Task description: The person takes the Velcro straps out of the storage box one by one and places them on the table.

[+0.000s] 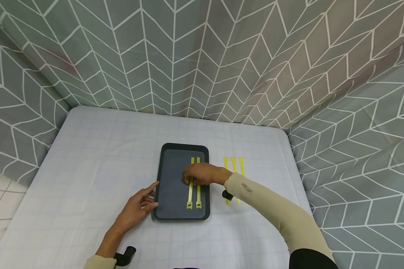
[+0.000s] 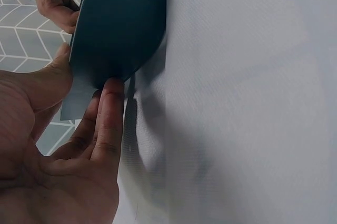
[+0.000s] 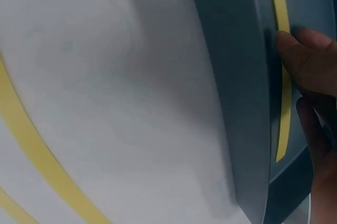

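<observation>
A dark grey tray lies on the table with two yellow cable straps, their slotted heads toward me. The left strap runs beneath the fingers of my right hand, which pinch it near its middle. Beside it lies the right strap, partly covered by the same hand. At the tray's left edge my left hand grips the rim; in the left wrist view the thumb is at its upper edge and the fingers lie against the outer wall.
Three more yellow straps lie side by side on the white tablecloth, right of the tray, partly under the right forearm. Patterned grey curtains stand behind the table and along its sides.
</observation>
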{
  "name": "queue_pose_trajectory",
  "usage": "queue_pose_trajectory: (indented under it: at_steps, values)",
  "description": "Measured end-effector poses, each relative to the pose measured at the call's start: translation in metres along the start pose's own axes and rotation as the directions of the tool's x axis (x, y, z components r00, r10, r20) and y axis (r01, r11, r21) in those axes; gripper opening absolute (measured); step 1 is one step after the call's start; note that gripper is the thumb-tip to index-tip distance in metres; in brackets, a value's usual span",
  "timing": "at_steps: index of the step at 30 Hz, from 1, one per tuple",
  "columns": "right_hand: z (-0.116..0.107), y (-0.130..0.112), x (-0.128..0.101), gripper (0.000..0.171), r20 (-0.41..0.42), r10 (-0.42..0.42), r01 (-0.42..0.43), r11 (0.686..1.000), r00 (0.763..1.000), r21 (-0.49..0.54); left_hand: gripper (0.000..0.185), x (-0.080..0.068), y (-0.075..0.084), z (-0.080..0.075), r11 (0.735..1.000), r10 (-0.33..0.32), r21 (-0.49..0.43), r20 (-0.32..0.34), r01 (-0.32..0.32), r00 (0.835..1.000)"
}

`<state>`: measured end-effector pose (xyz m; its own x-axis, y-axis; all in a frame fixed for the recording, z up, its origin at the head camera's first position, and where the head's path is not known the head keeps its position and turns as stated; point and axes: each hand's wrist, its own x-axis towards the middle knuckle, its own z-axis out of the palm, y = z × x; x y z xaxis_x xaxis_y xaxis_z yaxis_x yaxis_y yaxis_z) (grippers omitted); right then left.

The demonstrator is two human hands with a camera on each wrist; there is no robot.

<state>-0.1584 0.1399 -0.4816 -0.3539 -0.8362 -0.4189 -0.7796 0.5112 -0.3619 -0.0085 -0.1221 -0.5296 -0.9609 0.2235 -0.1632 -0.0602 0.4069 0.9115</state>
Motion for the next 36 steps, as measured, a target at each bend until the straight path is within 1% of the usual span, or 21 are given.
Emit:
queue_pose_trajectory:
  at_steps: [7,13,18,23,28,30,32,36]
  values:
    - [0.005,-0.002,0.004,0.023,-0.021,-0.041,0.039,0.996,0.999,-0.082,0.073,0.001,0.000,0.000,1.000,0.001,0.001,0.004,-0.001,1.000]
    - [0.007,-0.005,0.006,0.015,-0.024,-0.041,0.036,0.979,0.999,-0.203,0.073,0.001,-0.001,0.001,1.000,0.011,0.005,0.000,-0.011,1.000]
    - [0.008,-0.007,0.006,0.014,-0.042,-0.061,0.049,0.967,0.997,-0.251,0.073,0.001,-0.001,0.001,1.000,0.015,0.003,0.001,-0.015,1.000]
    - [0.012,-0.008,0.008,0.013,-0.084,-0.117,0.083,0.940,0.990,-0.331,0.073,0.001,0.000,0.000,1.000,0.004,-0.005,0.002,-0.004,1.000]
    - [0.013,-0.011,0.007,0.012,-0.119,-0.147,0.085,0.906,0.982,-0.415,0.073,0.000,0.001,0.000,1.000,-0.005,-0.006,0.002,0.005,1.000]
    - [0.014,-0.012,0.006,0.012,-0.122,-0.152,0.086,0.898,0.981,-0.431,0.073,0.000,0.001,0.001,1.000,-0.003,-0.006,0.002,0.003,1.000]
    - [0.014,-0.013,0.006,0.012,-0.122,-0.154,0.087,0.897,0.980,-0.433,0.072,0.000,0.000,0.001,1.000,-0.001,-0.006,0.000,0.001,1.000]
    - [0.015,-0.015,0.006,0.011,-0.118,-0.150,0.089,0.907,0.982,-0.412,0.072,-0.001,0.001,0.001,1.000,-0.003,-0.002,-0.001,0.003,1.000]
